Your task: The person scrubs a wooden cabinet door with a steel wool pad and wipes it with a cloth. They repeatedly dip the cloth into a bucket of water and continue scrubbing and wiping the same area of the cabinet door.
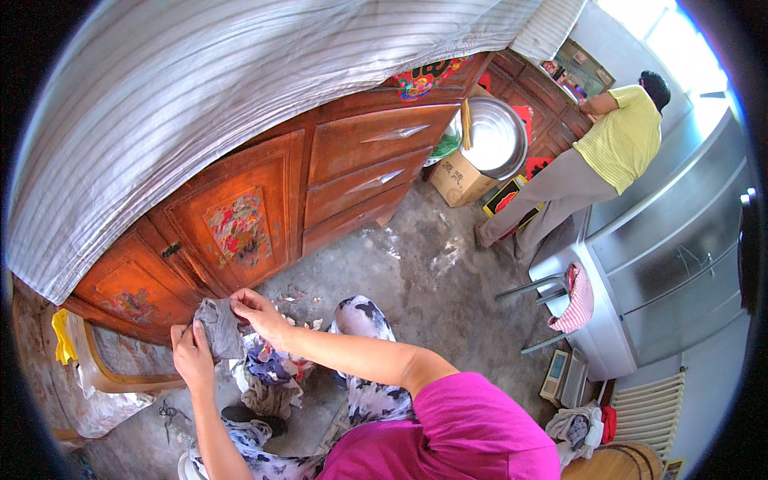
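1. The left hand (193, 356) pinches the left edge of a small grey cloth (222, 330); the right hand (260, 314) pinches its upper right side.
2. The cloth is off the floor (344, 272), spread between both hands, before the red-brown cabinet (180, 232).
3. Near it lies a loose, jumbled heap of cloth pieces (268, 364), touched by neither hand.
4. Seemingly, one piece is in hand, unfinished; the heap appears unsorted. How much is already done, I cannot tell.
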`<state>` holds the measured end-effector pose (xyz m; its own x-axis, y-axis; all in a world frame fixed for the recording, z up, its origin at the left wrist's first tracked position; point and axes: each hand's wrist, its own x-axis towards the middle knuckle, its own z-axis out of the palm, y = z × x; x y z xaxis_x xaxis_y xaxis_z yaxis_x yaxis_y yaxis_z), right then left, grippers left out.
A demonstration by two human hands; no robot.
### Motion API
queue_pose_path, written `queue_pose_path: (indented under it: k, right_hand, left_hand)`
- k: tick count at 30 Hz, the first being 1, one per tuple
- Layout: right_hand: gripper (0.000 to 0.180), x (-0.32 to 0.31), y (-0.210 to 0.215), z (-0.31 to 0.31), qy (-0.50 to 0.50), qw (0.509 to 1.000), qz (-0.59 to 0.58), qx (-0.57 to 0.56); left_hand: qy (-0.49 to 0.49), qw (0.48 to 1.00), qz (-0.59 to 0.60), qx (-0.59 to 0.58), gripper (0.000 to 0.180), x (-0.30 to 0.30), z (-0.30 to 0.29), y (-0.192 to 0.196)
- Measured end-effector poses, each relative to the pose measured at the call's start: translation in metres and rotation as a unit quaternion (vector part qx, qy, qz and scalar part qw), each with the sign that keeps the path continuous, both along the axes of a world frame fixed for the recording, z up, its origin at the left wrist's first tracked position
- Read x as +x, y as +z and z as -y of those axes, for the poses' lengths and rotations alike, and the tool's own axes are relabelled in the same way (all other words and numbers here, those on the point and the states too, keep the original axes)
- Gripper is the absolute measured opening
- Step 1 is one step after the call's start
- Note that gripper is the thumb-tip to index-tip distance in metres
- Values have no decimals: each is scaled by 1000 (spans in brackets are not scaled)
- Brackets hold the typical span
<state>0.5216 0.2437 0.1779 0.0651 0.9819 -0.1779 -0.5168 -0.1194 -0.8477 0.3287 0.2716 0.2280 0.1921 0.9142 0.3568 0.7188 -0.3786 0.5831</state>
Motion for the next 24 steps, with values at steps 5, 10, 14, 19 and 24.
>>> queue_pose_path:
  k: [5,10,14,19,24]
  right_hand:
    - [50,-30,31,10,38,998,0,-44]
    - [55,-19,18,6,-8,998,69,-4]
    - [48,-4,25,-1,-95,992,74,35]
    - [61,32,63,-1,-166,976,-133,-47]
    - [37,99,78,7,-196,946,-257,-20]
  left_hand:
    - [-23,945,280,-167,37,-10,-7,-13]
    - [-138,962,127,-199,30,-9,-5,8]
    - [-142,924,244,-257,24,-11,-3,15]
    - [-123,886,321,-313,27,-8,-1,21]
    - [-101,908,295,-279,22,-2,7,24]
